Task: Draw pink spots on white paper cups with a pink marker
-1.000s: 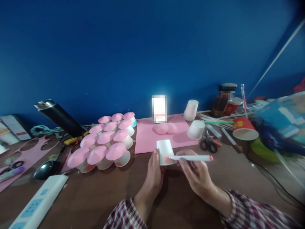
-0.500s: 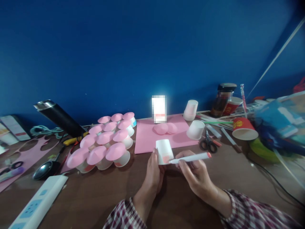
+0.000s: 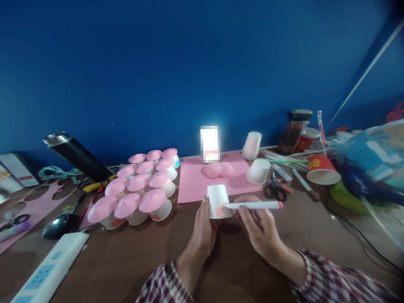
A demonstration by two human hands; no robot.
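Observation:
A white paper cup (image 3: 217,195), upside down, is gripped at its left side by my left hand (image 3: 204,223). Low on its wall is a patch of salmon-pink colour. My right hand (image 3: 260,225) pinches a white marker (image 3: 257,205) with a reddish end, held almost level. The marker's tip points left and meets the cup at the coloured patch. Just behind the cup lies a pink paper sheet (image 3: 192,185) with pink paper rounds (image 3: 213,170) on it. Another white cup (image 3: 259,171) lies tilted at the sheet's right edge.
Several cups with pink cone tops (image 3: 139,182) stand at the left. Right of the sheet are black-handled scissors (image 3: 275,191), loose markers (image 3: 303,184), a red paper cup (image 3: 322,169) and stacked white cups (image 3: 251,145). A power strip (image 3: 52,269) and black flask (image 3: 78,155) lie left.
The marker has shifted slightly up and right on the cup and turned closer to level. The pink patch looks a little larger. My left hand keeps its hold.

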